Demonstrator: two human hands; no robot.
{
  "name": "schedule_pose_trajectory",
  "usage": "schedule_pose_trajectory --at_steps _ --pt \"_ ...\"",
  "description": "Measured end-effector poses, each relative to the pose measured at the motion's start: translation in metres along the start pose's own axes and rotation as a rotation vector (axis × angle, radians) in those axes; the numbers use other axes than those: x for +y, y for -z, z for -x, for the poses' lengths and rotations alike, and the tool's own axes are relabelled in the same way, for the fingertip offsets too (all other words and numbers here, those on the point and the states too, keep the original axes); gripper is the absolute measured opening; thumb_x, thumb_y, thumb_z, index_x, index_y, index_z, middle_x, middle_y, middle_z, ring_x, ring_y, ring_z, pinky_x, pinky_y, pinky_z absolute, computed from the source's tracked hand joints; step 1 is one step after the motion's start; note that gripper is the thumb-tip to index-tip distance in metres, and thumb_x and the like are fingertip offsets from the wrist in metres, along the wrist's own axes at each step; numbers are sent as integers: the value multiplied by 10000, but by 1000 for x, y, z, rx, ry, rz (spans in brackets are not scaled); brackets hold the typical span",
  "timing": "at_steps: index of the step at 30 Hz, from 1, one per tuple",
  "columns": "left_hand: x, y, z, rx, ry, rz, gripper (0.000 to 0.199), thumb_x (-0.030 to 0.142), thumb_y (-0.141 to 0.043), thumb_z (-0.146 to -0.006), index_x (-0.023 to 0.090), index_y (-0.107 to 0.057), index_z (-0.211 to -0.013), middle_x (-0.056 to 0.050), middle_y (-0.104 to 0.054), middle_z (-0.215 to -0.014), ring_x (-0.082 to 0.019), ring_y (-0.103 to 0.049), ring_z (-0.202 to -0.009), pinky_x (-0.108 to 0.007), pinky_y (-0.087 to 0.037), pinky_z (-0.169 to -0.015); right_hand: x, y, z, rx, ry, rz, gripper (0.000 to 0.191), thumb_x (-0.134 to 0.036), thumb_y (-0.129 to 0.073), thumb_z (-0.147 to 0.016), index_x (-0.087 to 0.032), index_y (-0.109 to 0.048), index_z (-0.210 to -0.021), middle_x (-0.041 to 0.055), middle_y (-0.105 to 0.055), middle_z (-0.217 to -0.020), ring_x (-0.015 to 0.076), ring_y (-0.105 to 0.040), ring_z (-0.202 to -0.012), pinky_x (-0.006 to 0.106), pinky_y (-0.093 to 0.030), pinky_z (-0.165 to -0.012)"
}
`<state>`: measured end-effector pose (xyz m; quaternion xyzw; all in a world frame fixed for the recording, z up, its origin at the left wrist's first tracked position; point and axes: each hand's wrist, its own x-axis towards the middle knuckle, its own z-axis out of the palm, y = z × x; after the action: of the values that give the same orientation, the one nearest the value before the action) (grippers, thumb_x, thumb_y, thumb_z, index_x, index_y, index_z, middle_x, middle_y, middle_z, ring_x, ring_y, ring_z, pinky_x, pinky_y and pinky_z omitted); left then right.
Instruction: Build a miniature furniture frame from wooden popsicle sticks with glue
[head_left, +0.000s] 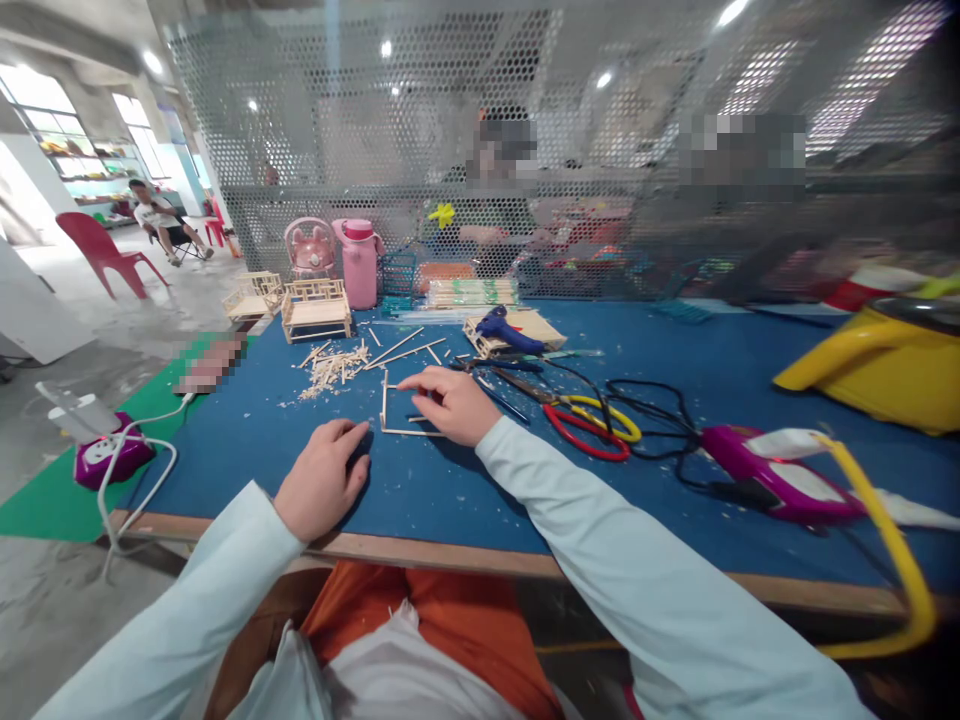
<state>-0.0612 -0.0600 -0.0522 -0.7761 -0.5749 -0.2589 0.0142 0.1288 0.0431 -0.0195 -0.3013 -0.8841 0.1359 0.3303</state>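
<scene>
My right hand (456, 402) reaches over a small open frame of thin wooden sticks (384, 405) lying flat on the blue table. Its thumb and forefinger close around the frame's upper stick, whose far end is hidden by the hand. A short loose stick shows inside the frame, partly under the palm. To the left, my left hand (321, 482) rests on the tabletop near the front edge, apart from the frame. Its fingers are loosely bent with a gap between thumb and forefinger, and nothing shows in it.
Stick offcuts (334, 370) lie beyond the frame. Scissors (592, 425), a blue glue gun (510, 330) and a purple power strip (780, 475) with black cords are on the right. Miniature wooden beds (316, 308) stand at the back, before a perforated metal screen (420, 120).
</scene>
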Motion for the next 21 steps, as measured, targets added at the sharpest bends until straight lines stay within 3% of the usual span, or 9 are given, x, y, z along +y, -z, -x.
schedule_pose_trajectory --at_steps 3,6,11,21 --pt "11 -6 4 41 35 -66 430 266 -427 -830 95 -474 -1221 -160 -523 -1157 -254 -463 -1090 -423 -397 -942 -8 -8 -2 -54 150 12 345 -65 -422 -763 -166 -664 -986 53 -555 -810 129 -502 -714 255 -414 -695" --pt "22 -11 3 19 67 -145 442 286 -396 -846 82 -458 -1234 -174 -487 -1244 -279 -408 -1167 -449 -365 -969 -9 -15 -3 -107 207 55 396 -23 -405 -739 -171 -665 -999 73 -537 -844 159 -496 -795 287 -420 -737" --pt "37 -12 3 -39 159 -225 460 264 -362 -852 87 -437 -1269 -154 -440 -1331 -291 -353 -1239 -453 -349 -978 -4 -17 -1 -104 218 77 410 -9 -412 -729 -170 -666 -1008 72 -526 -834 167 -484 -799 302 -423 -743" --pt "39 -8 1 -126 182 -243 475 258 -357 -847 144 -415 -1304 -104 -383 -1386 -289 -344 -1253 -451 -326 -991 -2 -17 0 -117 185 135 363 -47 -423 -759 -186 -691 -962 71 -540 -827 161 -497 -784 287 -416 -717"
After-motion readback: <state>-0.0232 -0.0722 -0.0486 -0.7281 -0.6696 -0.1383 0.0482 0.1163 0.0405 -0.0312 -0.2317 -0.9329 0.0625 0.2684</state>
